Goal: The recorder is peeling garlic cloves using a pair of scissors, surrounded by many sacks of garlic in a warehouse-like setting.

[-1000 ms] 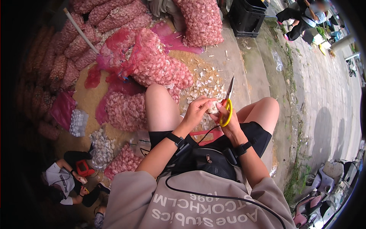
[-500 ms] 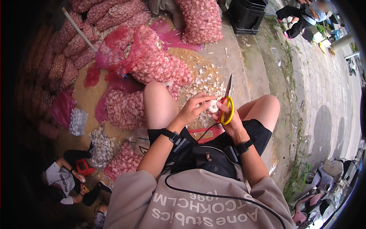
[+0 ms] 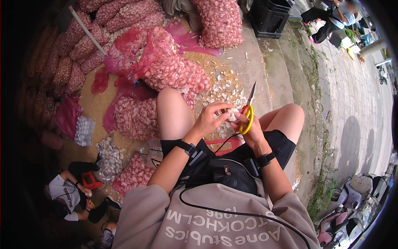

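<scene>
The left hand (image 3: 210, 117) had its fingertips closed on a pale garlic bulb (image 3: 233, 114), which sat between the 2 hands. The right hand (image 3: 251, 132) gripped the scissors (image 3: 251, 114), its thumb close against the bulb; the yellow loop stood over that hand and the blades pointed away beyond it. Fingers covered parts of the bulb, and the lower grip of the right hand was hidden. Whether the 2 blades were slightly parted was hard to make out. Below the hands, a red seat (image 3: 234, 143) showed only in part between the legs. Far left of the left hand, stacked sacks (image 3: 62, 72) faded into the dark rim.

Just beyond the hands, white peelings (image 3: 224, 87) littered the dusty ground (image 3: 280, 79). Ahead and left of the left hand lay a big pink net sack (image 3: 176, 64) of garlic. Well ahead of the right hand stood a black crate (image 3: 269, 18); off to its right ran grey paving (image 3: 346, 89), with scooters (image 3: 356, 195) cut off at the lower rim.
</scene>
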### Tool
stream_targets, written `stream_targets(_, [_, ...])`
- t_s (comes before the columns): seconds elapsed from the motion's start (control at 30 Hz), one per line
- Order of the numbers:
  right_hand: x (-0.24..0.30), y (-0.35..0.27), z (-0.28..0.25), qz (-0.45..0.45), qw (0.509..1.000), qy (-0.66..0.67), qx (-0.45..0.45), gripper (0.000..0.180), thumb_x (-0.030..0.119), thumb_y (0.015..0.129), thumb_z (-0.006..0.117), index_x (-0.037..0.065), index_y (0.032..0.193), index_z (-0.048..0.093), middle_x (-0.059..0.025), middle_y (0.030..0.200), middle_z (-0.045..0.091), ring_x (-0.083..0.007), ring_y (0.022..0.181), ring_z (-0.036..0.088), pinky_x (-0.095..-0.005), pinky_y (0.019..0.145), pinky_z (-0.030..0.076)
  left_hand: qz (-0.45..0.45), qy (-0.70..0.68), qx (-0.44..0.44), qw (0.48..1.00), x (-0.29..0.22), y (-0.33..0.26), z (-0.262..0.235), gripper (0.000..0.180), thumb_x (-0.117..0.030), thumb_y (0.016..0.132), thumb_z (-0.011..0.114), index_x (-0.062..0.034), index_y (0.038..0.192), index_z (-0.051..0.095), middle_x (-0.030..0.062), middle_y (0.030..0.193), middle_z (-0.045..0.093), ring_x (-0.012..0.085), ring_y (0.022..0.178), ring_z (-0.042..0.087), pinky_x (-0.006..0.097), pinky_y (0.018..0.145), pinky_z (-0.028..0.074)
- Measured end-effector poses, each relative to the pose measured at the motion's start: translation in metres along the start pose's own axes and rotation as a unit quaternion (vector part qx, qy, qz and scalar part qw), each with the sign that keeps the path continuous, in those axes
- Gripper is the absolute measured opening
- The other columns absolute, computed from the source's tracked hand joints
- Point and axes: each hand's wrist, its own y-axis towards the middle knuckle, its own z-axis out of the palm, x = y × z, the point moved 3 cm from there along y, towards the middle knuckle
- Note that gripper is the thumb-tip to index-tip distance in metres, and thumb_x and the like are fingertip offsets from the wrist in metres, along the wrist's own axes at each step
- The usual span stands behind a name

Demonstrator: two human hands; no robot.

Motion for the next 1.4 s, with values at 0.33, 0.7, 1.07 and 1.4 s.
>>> stream_targets(0.33, [-0.001,0.002,-0.004,-0.027,0.999,-0.016,0.021,0.031,0.005,0.092,0.073,0.002,0.116,0.053,-0.0077,0.101,0.064,-0.0198,0.085,0.072,-0.0313,0.076,0.062,0.000,-0.007,-0.024,1.000,-0.002,0.001,0.000,0.026,-0.011,0.090,0.071,-0.0038,0.114,0.073,0.0130,0.107,0.072,0.0246,0.098,0.070,0.034,0.081,0.054])
stream_targets(0.7, [-0.006,0.008,-0.003,-0.103,0.993,-0.063,0.001,0.028,0.003,0.086,0.080,0.003,0.104,0.058,-0.0027,0.095,0.063,-0.0147,0.086,0.068,-0.0316,0.080,0.062,0.074,0.159,-0.090,0.980,-0.003,-0.002,0.004,0.016,-0.008,0.085,0.072,-0.0005,0.099,0.074,0.0153,0.098,0.073,0.0348,0.088,0.071,0.039,0.076,0.057])
stream_targets(1.07, [-0.007,0.007,-0.002,-0.107,0.990,-0.094,0.004,0.030,0.005,0.085,0.081,0.003,0.103,0.057,-0.0027,0.093,0.062,-0.0149,0.083,0.068,-0.0321,0.080,0.062,-0.038,0.046,-0.062,0.996,0.005,-0.002,-0.001,0.018,-0.005,0.087,0.068,0.0004,0.103,0.074,0.0127,0.100,0.073,0.0233,0.085,0.073,0.034,0.070,0.057])
stream_targets(1.4, [-0.002,0.004,0.000,-0.098,0.993,-0.054,0.025,0.029,0.006,0.085,0.081,0.004,0.102,0.058,-0.0025,0.092,0.064,-0.0138,0.080,0.067,-0.0312,0.078,0.061,-0.107,-0.121,0.038,0.986,0.026,0.000,-0.001,0.027,-0.008,0.090,0.070,0.0019,0.116,0.070,0.0074,0.112,0.071,0.0146,0.099,0.067,0.028,0.080,0.055])
